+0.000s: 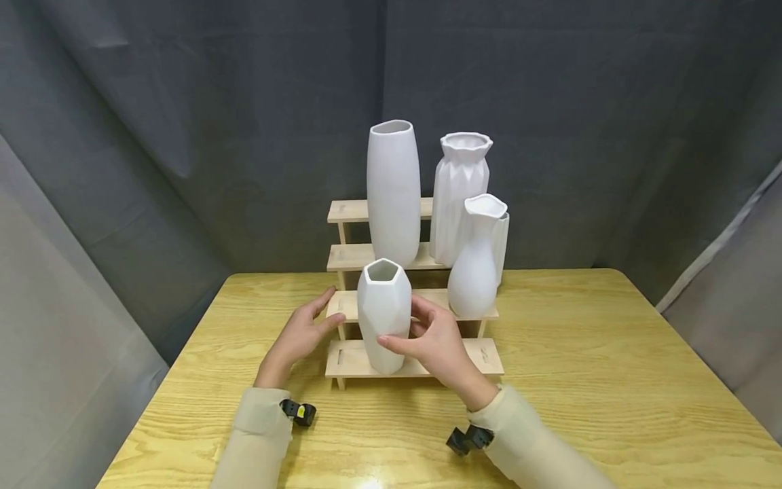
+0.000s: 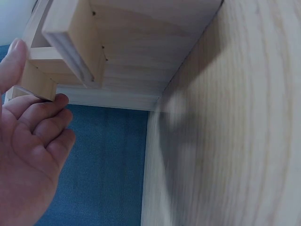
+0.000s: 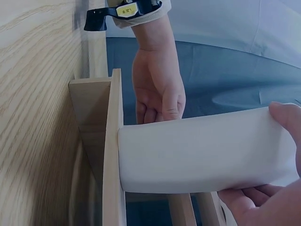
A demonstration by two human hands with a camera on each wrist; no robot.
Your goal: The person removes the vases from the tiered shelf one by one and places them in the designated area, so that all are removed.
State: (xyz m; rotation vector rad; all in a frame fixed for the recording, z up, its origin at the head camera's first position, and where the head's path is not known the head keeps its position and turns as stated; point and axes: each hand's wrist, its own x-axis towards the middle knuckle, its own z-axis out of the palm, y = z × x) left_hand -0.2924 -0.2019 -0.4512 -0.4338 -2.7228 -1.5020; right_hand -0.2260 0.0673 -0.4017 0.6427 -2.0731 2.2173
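- The right hand [image 1: 436,339] gripped the angular white vase [image 1: 385,309], with its thumb across the front and its fingers around the right side.
- That vase stood upright left of centre on the bottom step [image 1: 476,356] of the wooden stand [image 1: 351,258], its base touching the board and its five-sided mouth facing up.
- The left hand [image 1: 302,333] held the left end of the next step up [image 1: 434,299], its thumb and curled fingers on opposite sides of the board.
- A tall smooth vase [image 1: 394,197] stood on the second step from the top, behind the angular one.
- A pleated vase [image 1: 458,197] with a flared rim stood to its right.
- A round-bellied vase [image 1: 475,278] with a narrow neck stood near the right end of the step above the bottom one, partly covering a ribbed vase [image 1: 501,248].
- The stand rested on the wood-grain tabletop [image 1: 611,380], before a dark grey curtain [image 1: 275,136].
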